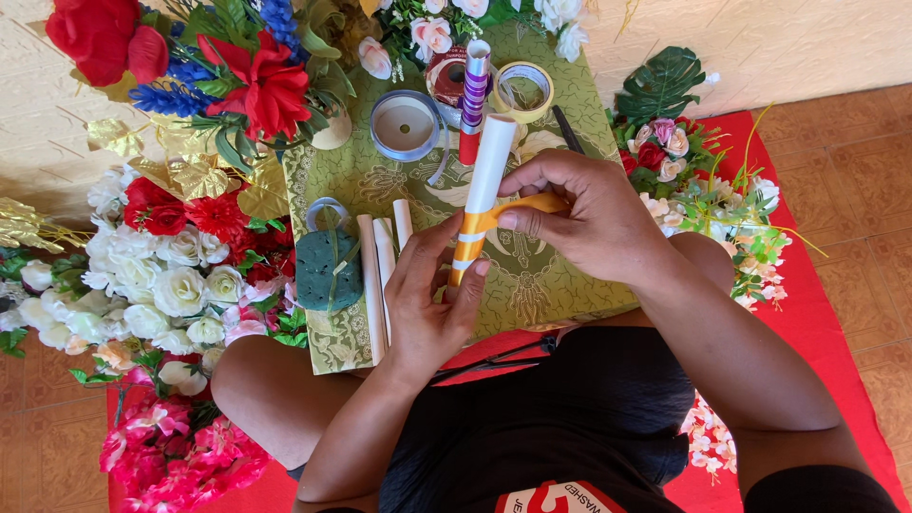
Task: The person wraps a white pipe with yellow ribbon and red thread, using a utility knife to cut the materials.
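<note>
Two bare hands over a green patterned cloth (pixel 560 104), left hand (pixel 427 299) fingers closed around white paper tube (pixel 486 180) at its orange-striped lower end, right hand (pixel 594 218) pinching orange ribbon (pixel 532 204) against it, tape rolls (pixel 407 125) beyond

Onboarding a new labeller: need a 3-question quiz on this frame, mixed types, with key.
1. True or false: the left hand holds the lower, already wrapped end of the white tube.
2. Multiple choice: what do the right hand fingers pinch? A) a purple striped stick B) an orange ribbon C) a red flower
3. Fill in: three plain white sticks lie on the green patterned cloth, just right of a dark green ____ block.

Key: 1 true; 2 B; 3 foam
</note>
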